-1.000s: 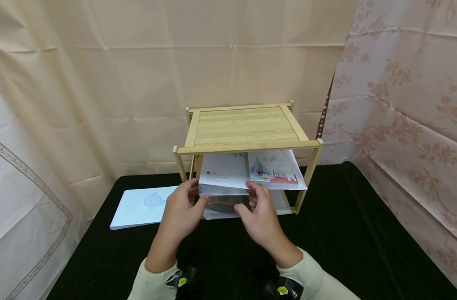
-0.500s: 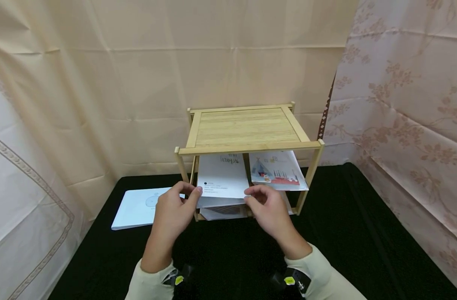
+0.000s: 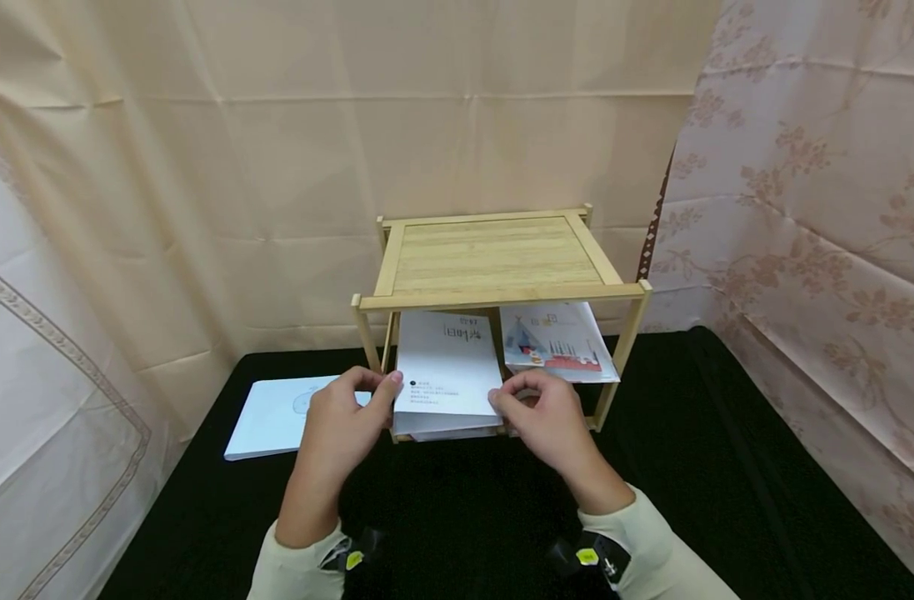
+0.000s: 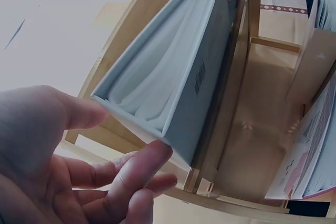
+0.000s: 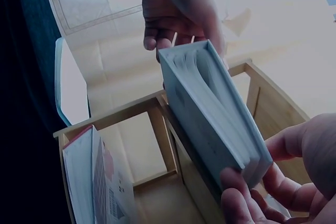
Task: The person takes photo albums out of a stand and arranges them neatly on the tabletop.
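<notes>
Both hands hold a thick white photo album (image 3: 451, 358) by its near corners, in front of a two-tier wooden shelf (image 3: 501, 257). My left hand (image 3: 346, 423) pinches the left corner between thumb and fingers. On the right corner my right hand (image 3: 548, 421) does the same. In the left wrist view, the album (image 4: 202, 72) shows its boxy cover and pages slightly fanned between the boards. Its far part lies under the shelf's top panel, partly hidden in the head view. Beside it on the right lies another album (image 3: 552, 343) with a blue tent picture.
A white album with a whale drawing (image 3: 269, 417) lies on the black tabletop (image 3: 457, 517) left of the shelf, partly behind the left hand. Below the held album, a pale edge (image 3: 457, 434) shows at the lower tier. Curtains (image 3: 457, 125) hang behind and at the sides.
The held album has come toward me, its near edge now hiding most of the item on the lower tier. Both hands have moved slightly apart and keep their grip. The tent album stays put.
</notes>
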A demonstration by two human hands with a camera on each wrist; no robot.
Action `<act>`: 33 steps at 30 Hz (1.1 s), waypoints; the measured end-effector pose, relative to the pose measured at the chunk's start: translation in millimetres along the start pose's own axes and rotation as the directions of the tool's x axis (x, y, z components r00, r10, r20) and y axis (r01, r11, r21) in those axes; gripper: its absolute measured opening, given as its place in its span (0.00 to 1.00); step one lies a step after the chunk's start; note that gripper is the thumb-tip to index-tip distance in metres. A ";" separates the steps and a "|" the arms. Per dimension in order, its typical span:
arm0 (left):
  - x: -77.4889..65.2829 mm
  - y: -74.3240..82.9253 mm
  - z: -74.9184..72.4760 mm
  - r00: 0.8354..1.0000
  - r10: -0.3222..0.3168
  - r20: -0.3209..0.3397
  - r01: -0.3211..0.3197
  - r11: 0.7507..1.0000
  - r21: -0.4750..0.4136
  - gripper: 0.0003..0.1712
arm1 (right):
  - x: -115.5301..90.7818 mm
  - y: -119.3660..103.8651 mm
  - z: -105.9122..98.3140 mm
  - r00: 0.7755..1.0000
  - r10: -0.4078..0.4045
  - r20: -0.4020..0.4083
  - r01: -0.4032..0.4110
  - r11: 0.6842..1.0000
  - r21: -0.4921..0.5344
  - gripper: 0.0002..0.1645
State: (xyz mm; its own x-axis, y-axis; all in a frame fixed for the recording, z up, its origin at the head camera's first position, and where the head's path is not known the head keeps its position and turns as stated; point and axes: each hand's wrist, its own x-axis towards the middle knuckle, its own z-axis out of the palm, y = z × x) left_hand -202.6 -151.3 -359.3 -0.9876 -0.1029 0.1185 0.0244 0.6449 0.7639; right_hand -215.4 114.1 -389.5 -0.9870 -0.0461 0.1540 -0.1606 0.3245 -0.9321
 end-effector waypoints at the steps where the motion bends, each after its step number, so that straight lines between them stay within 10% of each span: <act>1: -0.3 -0.1 -0.3 1.000 -0.006 0.008 0.006 1.000 -0.004 0.31 | 0.0 -0.3 -0.3 1.000 0.010 0.005 -0.010 1.000 0.004 0.12; 33: -3.0 -1.5 -5.7 0.953 0.035 0.302 -0.016 0.998 -0.063 0.33 | -2.6 -7.2 -10.3 0.985 0.090 0.144 -0.074 0.991 -0.109 0.29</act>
State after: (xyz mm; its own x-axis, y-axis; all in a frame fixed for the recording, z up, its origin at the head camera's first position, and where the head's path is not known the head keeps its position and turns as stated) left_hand -198.8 -156.3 -357.2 -0.9869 0.1527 -0.0521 0.0501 0.5971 0.8006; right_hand -211.6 121.6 -379.8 -0.9881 -0.1527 0.0207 -0.0850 0.4280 -0.8998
